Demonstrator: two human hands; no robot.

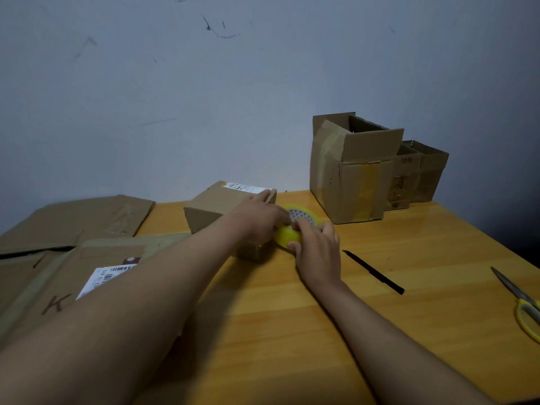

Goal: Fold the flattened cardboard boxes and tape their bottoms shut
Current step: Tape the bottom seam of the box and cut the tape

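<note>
A small folded cardboard box (216, 204) with a white label lies on the wooden table (292, 317), just left of a yellow tape roll (304, 219). My right hand (317, 249) grips the roll's near rim. My left hand (260, 217) reaches across the box and its fingers pinch at the roll's edge; the fingertips are partly hidden. Flattened cardboard boxes (73, 258) lie stacked at the left, the top one marked with a K and a shipping label.
Two upright taped boxes, a large one (350, 176) and a smaller one (418, 176), stand at the back right against the wall. A black knife (374, 271) lies right of my right hand. Yellow-handled scissors (520, 299) lie at the right edge.
</note>
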